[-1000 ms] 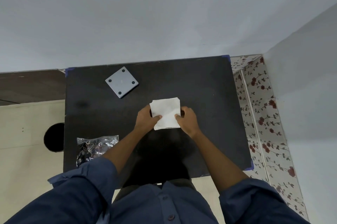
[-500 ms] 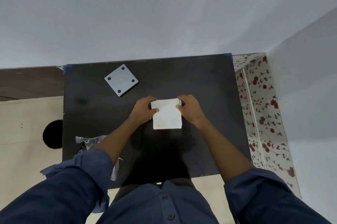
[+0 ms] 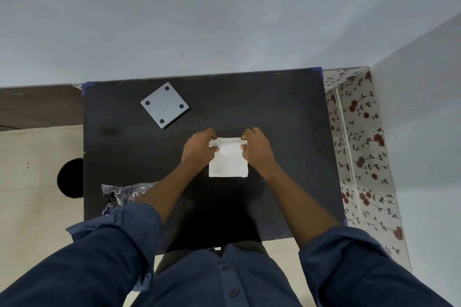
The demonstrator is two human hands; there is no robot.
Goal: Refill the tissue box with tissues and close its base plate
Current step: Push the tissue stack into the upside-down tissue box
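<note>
A white stack of tissues (image 3: 228, 160) is held over the middle of the black table (image 3: 287, 132). My left hand (image 3: 199, 148) grips its far left corner and my right hand (image 3: 257, 148) grips its far right corner. The far edge of the tissues is bunched between my fingers, and the near part hangs flat toward me. The grey square base plate (image 3: 164, 105), with dark round feet at its corners, lies flat at the far left of the table, apart from both hands. The tissue box itself is not visible; my hands and the tissues may hide it.
A crumpled clear plastic wrapper (image 3: 122, 194) with dark print lies at the table's near left, partly under my left sleeve. A beige surface with a round dark hole (image 3: 71, 178) sits left of the table. Floral-patterned panels (image 3: 361, 157) stand on the right.
Both hands slid from the tissues' near sides up to the far corners. The stack moved a little away from me and its far edge now bunches between my fingers.
</note>
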